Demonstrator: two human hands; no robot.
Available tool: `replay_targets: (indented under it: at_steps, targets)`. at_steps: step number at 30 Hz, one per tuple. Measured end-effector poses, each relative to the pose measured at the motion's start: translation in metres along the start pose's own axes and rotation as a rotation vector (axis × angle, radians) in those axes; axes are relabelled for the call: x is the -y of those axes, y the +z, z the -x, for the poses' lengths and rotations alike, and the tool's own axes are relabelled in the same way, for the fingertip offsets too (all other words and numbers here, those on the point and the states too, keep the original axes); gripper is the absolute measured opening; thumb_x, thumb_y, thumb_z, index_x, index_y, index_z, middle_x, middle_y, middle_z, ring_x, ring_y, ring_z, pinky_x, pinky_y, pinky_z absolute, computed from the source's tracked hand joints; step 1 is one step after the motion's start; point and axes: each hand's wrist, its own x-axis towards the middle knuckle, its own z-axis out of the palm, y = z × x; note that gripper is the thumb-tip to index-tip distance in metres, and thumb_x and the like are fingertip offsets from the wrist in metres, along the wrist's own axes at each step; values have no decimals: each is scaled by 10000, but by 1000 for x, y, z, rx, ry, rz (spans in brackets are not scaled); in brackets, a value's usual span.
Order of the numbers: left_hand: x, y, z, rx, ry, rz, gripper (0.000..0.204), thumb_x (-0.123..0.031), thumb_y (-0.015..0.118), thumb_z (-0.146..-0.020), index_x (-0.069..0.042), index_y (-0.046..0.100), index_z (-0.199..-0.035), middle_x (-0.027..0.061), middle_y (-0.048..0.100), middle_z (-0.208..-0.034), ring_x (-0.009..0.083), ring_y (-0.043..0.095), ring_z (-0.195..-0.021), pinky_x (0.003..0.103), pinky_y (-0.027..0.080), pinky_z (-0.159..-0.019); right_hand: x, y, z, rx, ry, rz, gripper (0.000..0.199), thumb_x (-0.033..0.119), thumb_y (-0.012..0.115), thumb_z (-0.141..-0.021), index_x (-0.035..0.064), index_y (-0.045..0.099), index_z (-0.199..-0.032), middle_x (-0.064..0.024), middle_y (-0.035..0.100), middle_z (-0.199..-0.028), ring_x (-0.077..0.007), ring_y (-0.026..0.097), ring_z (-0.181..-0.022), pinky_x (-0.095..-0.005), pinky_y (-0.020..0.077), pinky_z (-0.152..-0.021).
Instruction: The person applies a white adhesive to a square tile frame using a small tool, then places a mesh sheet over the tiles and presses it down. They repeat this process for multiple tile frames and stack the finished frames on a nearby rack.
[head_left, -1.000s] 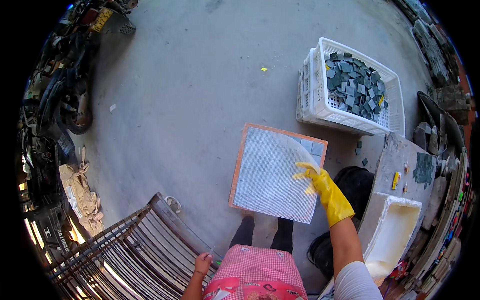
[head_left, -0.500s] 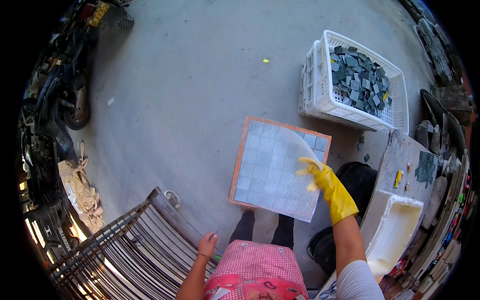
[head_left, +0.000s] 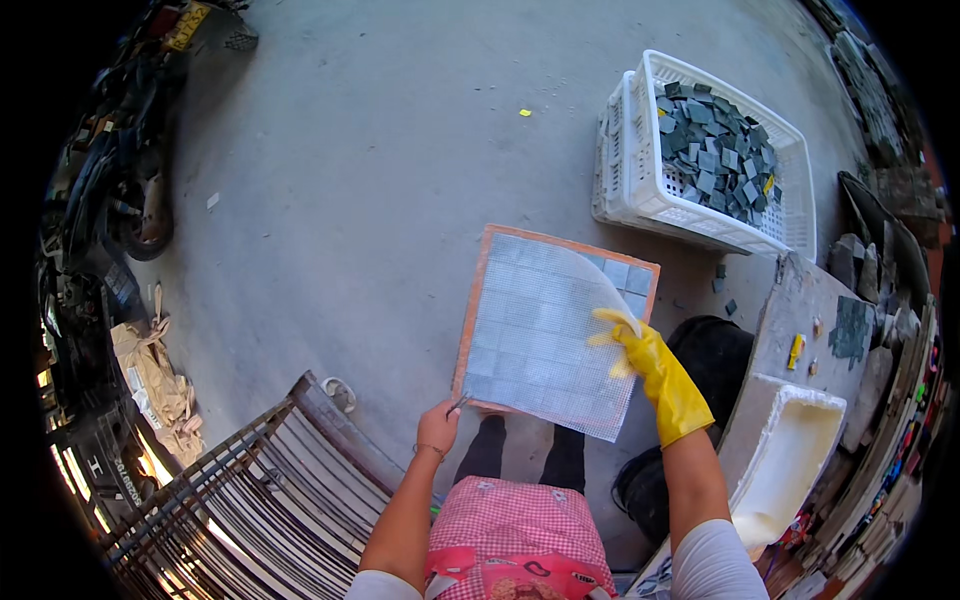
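Our right hand, yellow-gloved, clamped on lifted right edge of mesh; our left hand closed on small thin object by board's near left corner. Mesh covers most tiles; far right tiles still bare. Board just ahead of us, squarish, no clear long axis, far end angled slightly right. Crate beyond, far right.

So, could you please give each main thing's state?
White translucent mesh sheet, upper-right corner raised.
Square grey tiles, laid in rows, mostly covered.
Yellow rubber glove, worn on right hand.
Bare left hand, closed on thin dark tool.
White plastic crate, open, holding loose dark tiles.
White foam box, open.
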Motion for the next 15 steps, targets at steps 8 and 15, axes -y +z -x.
replay_targets:
  at_steps: [8, 15]
  targets:
    - [8, 5, -8, 52, -39, -21, 184, -155, 556, -796, -59, 615, -942, 209, 593, -806, 399, 556, -774, 435, 444, -678, 30, 16, 16, -19, 96, 226, 400, 325, 550, -853, 65, 563, -1156, -120, 568, -1096, -230, 533, -977, -302, 422, -843]
    - [14, 11, -9, -53, 50, -9, 118, -104, 551, -795, -14, 620, -830, 165, 563, -649, 286, 549, -592, 351, 431, -581, 42, 10, 31, -132, 40, 243, 438, 343, 545, -858, 83, 515, -1209, -133, 527, -1192, -266, 476, -1123, -354, 372, -940]
